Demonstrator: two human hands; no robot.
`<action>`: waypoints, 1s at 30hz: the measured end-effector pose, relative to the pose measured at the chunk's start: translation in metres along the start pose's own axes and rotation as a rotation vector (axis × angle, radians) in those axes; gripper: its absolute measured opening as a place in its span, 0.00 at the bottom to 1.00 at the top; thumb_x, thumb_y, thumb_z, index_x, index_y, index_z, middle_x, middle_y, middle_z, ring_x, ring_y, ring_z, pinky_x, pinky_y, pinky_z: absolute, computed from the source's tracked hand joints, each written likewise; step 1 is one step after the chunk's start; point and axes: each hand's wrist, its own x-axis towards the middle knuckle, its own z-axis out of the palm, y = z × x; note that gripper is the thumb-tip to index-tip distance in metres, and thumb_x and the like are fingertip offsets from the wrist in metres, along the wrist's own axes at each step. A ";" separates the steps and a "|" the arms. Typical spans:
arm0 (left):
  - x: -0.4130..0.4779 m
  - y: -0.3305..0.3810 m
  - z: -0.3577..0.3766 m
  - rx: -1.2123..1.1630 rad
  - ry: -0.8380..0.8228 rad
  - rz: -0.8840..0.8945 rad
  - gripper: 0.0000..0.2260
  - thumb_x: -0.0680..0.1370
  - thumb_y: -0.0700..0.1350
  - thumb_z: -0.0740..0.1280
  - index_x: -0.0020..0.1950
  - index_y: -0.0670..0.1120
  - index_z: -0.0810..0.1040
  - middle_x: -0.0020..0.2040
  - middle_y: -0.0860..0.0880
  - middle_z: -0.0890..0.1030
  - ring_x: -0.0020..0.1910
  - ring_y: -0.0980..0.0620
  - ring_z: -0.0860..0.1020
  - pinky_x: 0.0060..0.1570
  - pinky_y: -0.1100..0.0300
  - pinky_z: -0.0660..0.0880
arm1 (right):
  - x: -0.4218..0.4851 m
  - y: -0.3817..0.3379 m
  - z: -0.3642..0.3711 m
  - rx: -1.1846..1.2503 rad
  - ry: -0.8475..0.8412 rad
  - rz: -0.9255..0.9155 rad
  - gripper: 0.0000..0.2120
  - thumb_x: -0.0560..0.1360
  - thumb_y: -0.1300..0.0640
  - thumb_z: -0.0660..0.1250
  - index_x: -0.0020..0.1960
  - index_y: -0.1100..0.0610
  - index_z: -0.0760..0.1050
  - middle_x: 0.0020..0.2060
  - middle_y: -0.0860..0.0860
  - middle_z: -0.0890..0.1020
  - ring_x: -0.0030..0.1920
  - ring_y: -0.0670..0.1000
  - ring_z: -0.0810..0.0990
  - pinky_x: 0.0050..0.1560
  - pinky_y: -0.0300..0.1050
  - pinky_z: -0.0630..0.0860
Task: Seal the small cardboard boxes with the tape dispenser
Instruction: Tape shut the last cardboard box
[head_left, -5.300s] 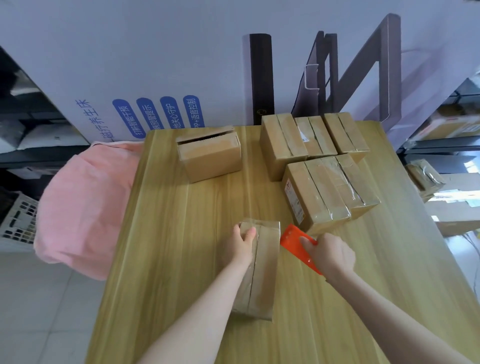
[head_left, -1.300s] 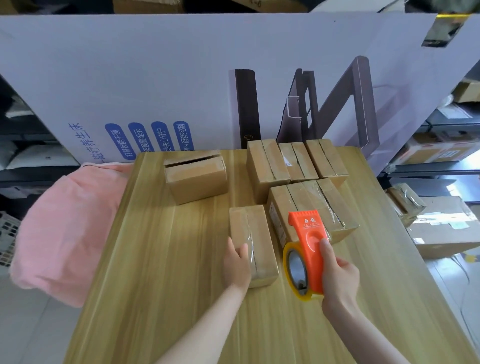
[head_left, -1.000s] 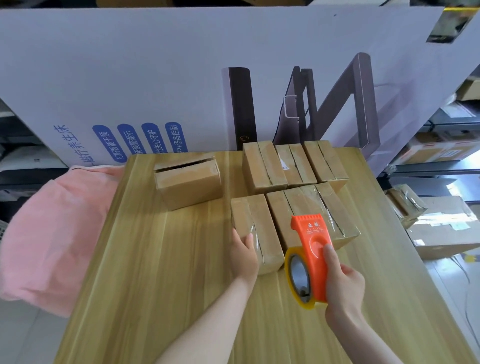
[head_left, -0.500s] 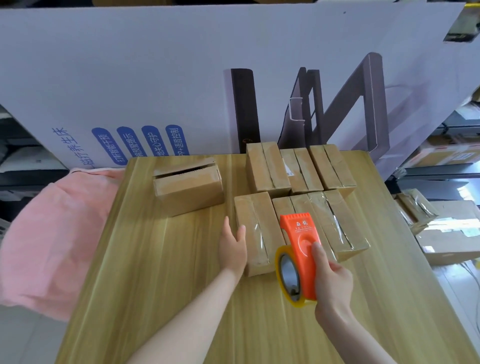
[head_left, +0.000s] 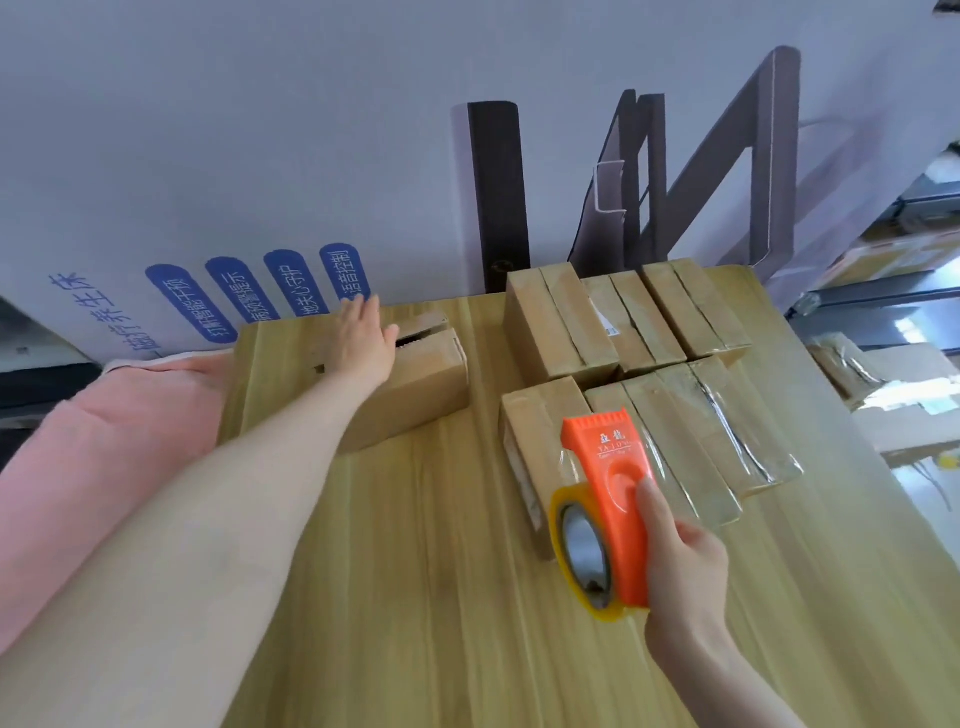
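Note:
An unsealed cardboard box (head_left: 415, 384) with a gap between its top flaps stands at the far left of the wooden table (head_left: 415, 571). My left hand (head_left: 363, 343) reaches over it, fingers straight, lying on its top. My right hand (head_left: 680, 566) grips the orange tape dispenser (head_left: 610, 509) with its yellowish tape roll, held above the table's near right. Several taped boxes (head_left: 649, 332) sit in two rows at the far right; the nearest one (head_left: 535, 431) lies just behind the dispenser.
A large white printed carton (head_left: 311, 156) stands upright behind the table. A pink cloth (head_left: 93, 441) hangs at the table's left edge. More cartons and shelving (head_left: 904, 374) lie beyond the right edge.
My left hand let go of the taped box beside the row and stretched far left onto the unsealed box. The right hand kept hold of the dispenser in about the same place.

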 end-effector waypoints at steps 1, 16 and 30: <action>0.006 -0.004 0.006 0.040 -0.085 -0.048 0.27 0.83 0.54 0.52 0.79 0.45 0.51 0.79 0.45 0.52 0.78 0.45 0.48 0.75 0.44 0.48 | -0.005 0.002 -0.002 -0.006 0.012 -0.004 0.24 0.77 0.52 0.66 0.29 0.66 0.70 0.17 0.51 0.69 0.16 0.47 0.67 0.16 0.35 0.63; -0.142 -0.057 0.030 0.260 -0.086 0.137 0.27 0.80 0.59 0.43 0.76 0.50 0.60 0.71 0.49 0.68 0.72 0.47 0.62 0.75 0.43 0.47 | -0.036 0.012 -0.008 -0.095 0.029 -0.002 0.22 0.76 0.48 0.68 0.32 0.64 0.73 0.27 0.57 0.71 0.29 0.52 0.69 0.30 0.43 0.64; -0.372 0.024 0.056 0.034 -0.250 0.287 0.29 0.80 0.63 0.43 0.71 0.51 0.70 0.68 0.55 0.73 0.71 0.53 0.67 0.74 0.54 0.49 | -0.076 -0.003 -0.070 -0.213 -0.361 -0.150 0.20 0.77 0.53 0.68 0.30 0.64 0.75 0.22 0.55 0.74 0.21 0.53 0.73 0.17 0.39 0.68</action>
